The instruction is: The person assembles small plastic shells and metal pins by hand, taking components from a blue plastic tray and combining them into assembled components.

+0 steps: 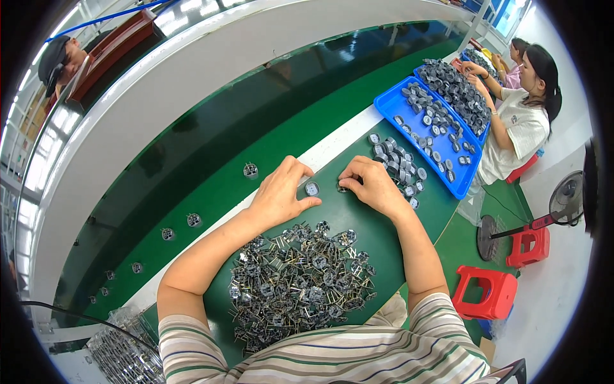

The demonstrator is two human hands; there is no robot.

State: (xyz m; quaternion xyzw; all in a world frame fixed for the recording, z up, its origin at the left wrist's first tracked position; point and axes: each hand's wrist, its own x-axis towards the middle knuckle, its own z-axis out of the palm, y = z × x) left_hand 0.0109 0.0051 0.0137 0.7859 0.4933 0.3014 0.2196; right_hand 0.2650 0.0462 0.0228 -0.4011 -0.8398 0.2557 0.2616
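My left hand (279, 193) rests on the dark green table with thumb and index finger apart. A small round grey cap (312, 189) lies in the gap between them, and I cannot tell whether it touches the fingers. To the right, my right hand (373, 185) pinches a small dark round part (343, 187), mostly hidden under the fingertips. Between my forearms spreads a heap of small round parts with metal pins (300, 281). Beyond my right hand sits a cluster of loose grey caps (400, 164).
Blue trays (384, 105) of grey caps stand at the right, beside a co-worker (527, 109). Several round parts (250, 169) sit spaced along the green belt (217, 182) at the left. Red stools (486, 292) and a fan (566, 198) stand right. Another person appears upper left.
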